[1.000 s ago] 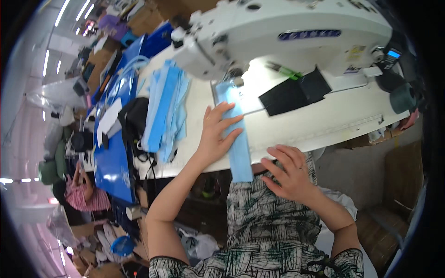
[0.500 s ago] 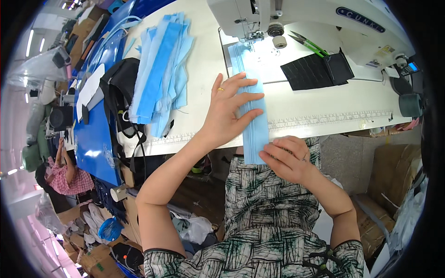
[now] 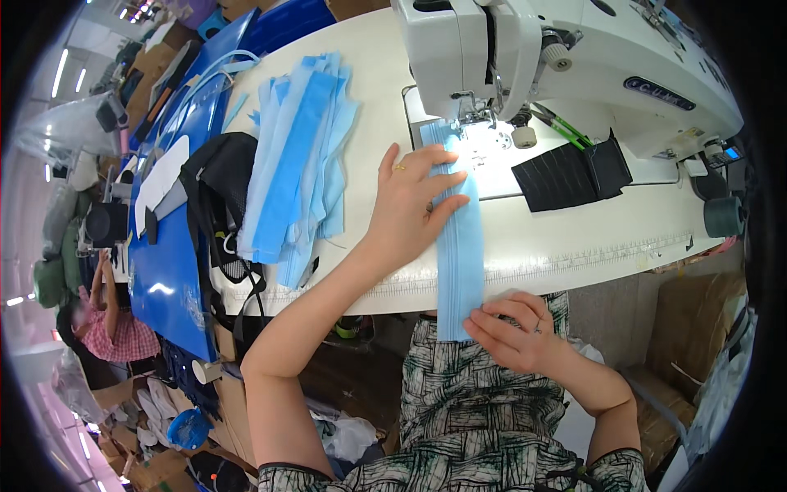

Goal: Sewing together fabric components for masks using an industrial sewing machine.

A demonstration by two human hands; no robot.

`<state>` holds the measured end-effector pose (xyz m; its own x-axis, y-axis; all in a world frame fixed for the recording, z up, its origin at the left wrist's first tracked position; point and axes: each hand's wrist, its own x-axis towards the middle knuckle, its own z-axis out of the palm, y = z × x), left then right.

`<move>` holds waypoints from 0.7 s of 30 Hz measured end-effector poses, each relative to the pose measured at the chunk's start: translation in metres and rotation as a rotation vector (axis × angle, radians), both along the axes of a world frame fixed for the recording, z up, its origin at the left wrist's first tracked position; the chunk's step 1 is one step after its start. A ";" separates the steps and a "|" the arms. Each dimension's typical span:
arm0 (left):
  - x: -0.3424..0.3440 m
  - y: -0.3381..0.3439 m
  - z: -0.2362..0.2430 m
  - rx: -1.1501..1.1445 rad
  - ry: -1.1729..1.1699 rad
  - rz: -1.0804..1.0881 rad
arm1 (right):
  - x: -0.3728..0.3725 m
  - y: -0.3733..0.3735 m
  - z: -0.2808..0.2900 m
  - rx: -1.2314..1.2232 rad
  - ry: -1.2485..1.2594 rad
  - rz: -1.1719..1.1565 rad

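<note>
Head view, left to right. Far left, floor level: a person in a pink checked top [image 3: 111, 332], seated; beside them cardboard boxes and a round blue container [image 3: 188, 428], contents too small to tell. Next, a glossy blue sheet [image 3: 168, 271] along the table's left side, bearing a white oblong pad [image 3: 160, 180]. Against it, a black bag [image 3: 221, 184] with straps hanging over the table edge. On the white table [image 3: 574, 246], a loose stack of light blue fabric strips [image 3: 299, 160].

Left hand [image 3: 414, 205]: open and flat, fingers spread, pressing the blue fabric strip [image 3: 457, 262] onto the table; a ring on one finger. The strip runs from under the needle of the white sewing machine [image 3: 574, 57] down over the table's near edge. Right hand [image 3: 512, 332]: fingers curled, pinching the strip's lower end below the edge.

Right of the strip: a black fabric piece [image 3: 570, 174], folded. On the machine body, a dark oblong label with pale lettering [image 3: 657, 92]. Far right, a dark green thread cone [image 3: 723, 215].

Against half a second ago: the machine sits nearer and larger in the picture; the left hand has slid up the strip toward the needle.
</note>
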<state>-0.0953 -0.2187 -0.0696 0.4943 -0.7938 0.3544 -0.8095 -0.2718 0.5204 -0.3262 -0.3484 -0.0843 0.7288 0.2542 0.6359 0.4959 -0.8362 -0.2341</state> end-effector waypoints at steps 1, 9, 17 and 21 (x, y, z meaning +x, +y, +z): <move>0.001 0.000 0.000 -0.016 -0.001 0.004 | 0.000 0.000 0.001 -0.006 0.014 0.005; 0.022 -0.001 -0.002 -0.165 0.015 0.049 | 0.003 0.004 -0.003 0.015 0.028 0.019; 0.016 -0.004 -0.012 -0.238 0.026 -0.026 | 0.005 0.006 -0.001 0.015 0.043 0.013; 0.014 -0.005 -0.014 -0.204 0.048 -0.102 | 0.007 0.008 -0.002 0.021 0.046 0.015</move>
<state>-0.0814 -0.2239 -0.0832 0.4355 -0.7549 0.4904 -0.8005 -0.0756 0.5945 -0.3194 -0.3406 -0.0858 0.7534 0.2522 0.6073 0.4967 -0.8234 -0.2743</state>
